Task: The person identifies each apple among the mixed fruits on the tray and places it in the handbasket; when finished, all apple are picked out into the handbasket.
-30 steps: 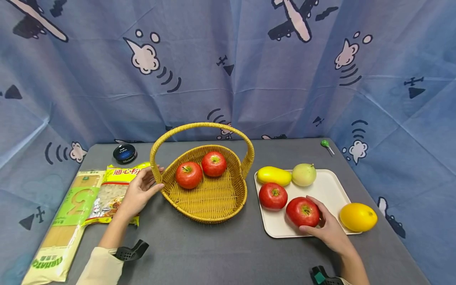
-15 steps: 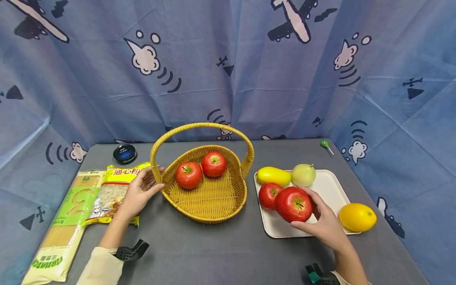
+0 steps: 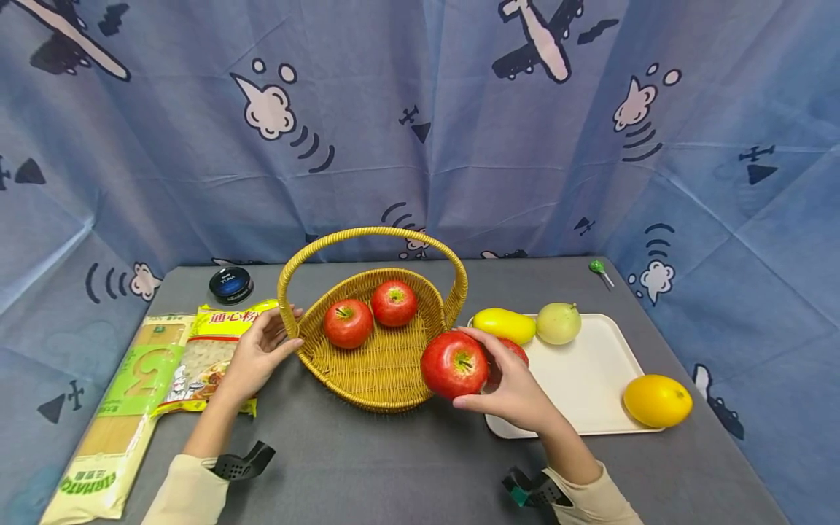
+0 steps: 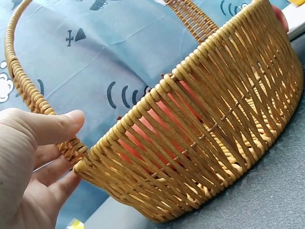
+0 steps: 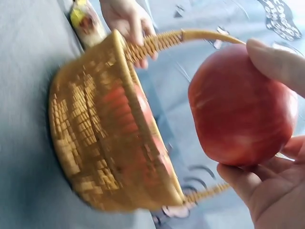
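Note:
My right hand (image 3: 515, 386) holds a red apple (image 3: 453, 364) between thumb and fingers, raised by the right rim of a woven basket (image 3: 377, 372). Two red apples, one at the left (image 3: 348, 323) and one behind it (image 3: 394, 302), lie in the basket. With thumb and fingers around the foot of the basket's arched handle (image 4: 35, 100), my left hand (image 3: 262, 346) grips its left end. The right wrist view shows the held apple (image 5: 238, 107) close up, beside the basket wall (image 5: 81, 138). Another apple (image 3: 515, 351), on the tray, is mostly hidden behind my right hand.
A cream tray (image 3: 590, 372) at the right bears a long yellow fruit (image 3: 504, 325) and a pale green round fruit (image 3: 558, 323). An orange-yellow fruit (image 3: 658, 400) sits at its right edge. Leftward lie noodle packs (image 3: 131, 386) and a tuna can (image 3: 231, 284); a lollipop (image 3: 599, 270) lies back right.
My right hand has lifted the apple off the tray and carried it left to the basket's right rim. The left hand has stayed on the basket handle.

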The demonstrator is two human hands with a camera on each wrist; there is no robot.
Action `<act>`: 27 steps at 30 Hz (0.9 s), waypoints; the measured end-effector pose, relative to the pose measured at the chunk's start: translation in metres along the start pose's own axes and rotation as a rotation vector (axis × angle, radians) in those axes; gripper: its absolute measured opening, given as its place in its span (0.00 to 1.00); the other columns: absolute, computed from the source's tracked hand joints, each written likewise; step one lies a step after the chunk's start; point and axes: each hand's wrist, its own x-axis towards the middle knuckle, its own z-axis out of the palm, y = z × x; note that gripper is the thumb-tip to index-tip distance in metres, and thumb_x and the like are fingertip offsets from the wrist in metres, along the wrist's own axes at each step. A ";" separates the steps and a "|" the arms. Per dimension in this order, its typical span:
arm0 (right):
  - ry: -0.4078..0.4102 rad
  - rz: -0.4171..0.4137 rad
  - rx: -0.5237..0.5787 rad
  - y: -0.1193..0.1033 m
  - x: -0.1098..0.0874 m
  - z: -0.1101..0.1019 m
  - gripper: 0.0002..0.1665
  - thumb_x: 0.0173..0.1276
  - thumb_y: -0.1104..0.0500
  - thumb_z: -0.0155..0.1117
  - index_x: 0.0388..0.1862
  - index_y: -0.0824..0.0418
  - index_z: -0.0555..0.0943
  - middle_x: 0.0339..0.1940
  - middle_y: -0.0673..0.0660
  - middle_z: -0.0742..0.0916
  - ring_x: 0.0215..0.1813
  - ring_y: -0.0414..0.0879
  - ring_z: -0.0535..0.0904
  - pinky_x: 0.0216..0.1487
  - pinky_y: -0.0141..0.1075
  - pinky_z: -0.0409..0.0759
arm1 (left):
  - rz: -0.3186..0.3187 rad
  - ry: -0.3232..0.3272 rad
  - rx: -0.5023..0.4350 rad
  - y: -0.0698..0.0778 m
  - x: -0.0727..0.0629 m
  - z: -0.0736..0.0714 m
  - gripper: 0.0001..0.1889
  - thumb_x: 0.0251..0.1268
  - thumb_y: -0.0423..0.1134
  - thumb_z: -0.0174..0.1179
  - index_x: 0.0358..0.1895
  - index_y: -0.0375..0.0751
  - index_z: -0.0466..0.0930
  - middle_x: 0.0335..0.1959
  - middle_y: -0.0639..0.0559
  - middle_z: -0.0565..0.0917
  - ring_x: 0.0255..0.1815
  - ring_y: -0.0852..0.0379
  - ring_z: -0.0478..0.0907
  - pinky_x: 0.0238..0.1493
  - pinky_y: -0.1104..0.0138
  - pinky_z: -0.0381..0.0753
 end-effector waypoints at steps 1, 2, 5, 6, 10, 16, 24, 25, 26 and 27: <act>-0.012 0.001 -0.002 -0.001 0.005 0.005 0.50 0.48 0.62 0.78 0.69 0.53 0.64 0.63 0.56 0.74 0.57 0.44 0.75 0.52 0.34 0.83 | 0.000 0.000 -0.001 0.000 0.000 0.000 0.25 0.62 0.27 0.59 0.63 0.36 0.65 0.61 0.42 0.74 0.62 0.67 0.71 0.61 0.80 0.70; -0.018 -0.005 -0.022 -0.001 0.009 0.009 0.50 0.48 0.60 0.78 0.69 0.52 0.64 0.63 0.55 0.74 0.57 0.45 0.75 0.53 0.35 0.82 | 0.000 -0.001 -0.002 0.000 0.000 0.000 0.25 0.62 0.27 0.59 0.63 0.36 0.65 0.61 0.41 0.74 0.62 0.67 0.71 0.61 0.81 0.70; -0.028 -0.007 -0.065 -0.003 0.023 0.022 0.49 0.47 0.57 0.79 0.68 0.51 0.65 0.61 0.52 0.76 0.57 0.46 0.76 0.57 0.39 0.80 | -0.005 -0.001 -0.003 0.000 0.000 0.000 0.25 0.62 0.27 0.59 0.63 0.37 0.65 0.61 0.41 0.74 0.62 0.67 0.71 0.61 0.80 0.70; -0.029 -0.008 -0.083 -0.003 0.027 0.026 0.49 0.47 0.56 0.80 0.68 0.50 0.65 0.61 0.51 0.76 0.57 0.46 0.76 0.57 0.41 0.80 | -0.006 -0.001 -0.003 0.000 0.000 0.000 0.25 0.62 0.27 0.59 0.63 0.37 0.65 0.61 0.41 0.74 0.62 0.67 0.71 0.61 0.80 0.70; -0.048 -0.018 -0.110 -0.001 0.044 0.041 0.50 0.45 0.54 0.81 0.67 0.48 0.66 0.59 0.50 0.78 0.56 0.45 0.76 0.57 0.44 0.79 | -0.010 0.000 -0.009 0.000 0.000 0.000 0.25 0.62 0.27 0.59 0.63 0.37 0.65 0.61 0.42 0.74 0.62 0.67 0.71 0.61 0.80 0.71; -0.103 -0.027 -0.162 0.005 0.066 0.059 0.50 0.44 0.52 0.81 0.67 0.52 0.67 0.59 0.53 0.78 0.54 0.46 0.77 0.55 0.41 0.80 | -0.008 0.001 -0.015 0.000 0.000 0.000 0.25 0.62 0.26 0.59 0.63 0.36 0.65 0.59 0.54 0.76 0.62 0.68 0.71 0.61 0.80 0.70; -0.223 0.023 -0.278 0.011 0.087 0.073 0.50 0.44 0.49 0.80 0.67 0.52 0.67 0.60 0.52 0.78 0.56 0.46 0.76 0.57 0.44 0.78 | -0.003 0.001 -0.009 0.001 0.000 0.001 0.25 0.62 0.26 0.59 0.63 0.36 0.65 0.59 0.53 0.75 0.61 0.68 0.71 0.61 0.80 0.70; -0.236 0.032 -0.289 0.012 0.088 0.074 0.50 0.44 0.49 0.80 0.67 0.52 0.67 0.60 0.52 0.78 0.56 0.46 0.76 0.58 0.43 0.77 | -0.004 0.002 -0.008 0.001 0.000 0.001 0.25 0.63 0.27 0.59 0.63 0.36 0.65 0.58 0.57 0.75 0.61 0.68 0.71 0.61 0.80 0.70; -0.249 0.033 -0.293 0.012 0.090 0.074 0.50 0.44 0.50 0.80 0.67 0.52 0.67 0.60 0.52 0.78 0.56 0.46 0.76 0.58 0.44 0.77 | -0.005 0.003 -0.007 0.001 0.000 0.001 0.25 0.63 0.27 0.59 0.63 0.36 0.65 0.57 0.61 0.75 0.61 0.68 0.71 0.61 0.80 0.70; -0.260 0.034 -0.298 0.013 0.092 0.075 0.50 0.44 0.50 0.80 0.67 0.52 0.67 0.60 0.52 0.78 0.56 0.47 0.76 0.58 0.44 0.77 | -0.005 0.004 -0.004 0.001 0.000 0.001 0.25 0.63 0.27 0.59 0.63 0.35 0.65 0.57 0.62 0.75 0.61 0.68 0.71 0.61 0.80 0.70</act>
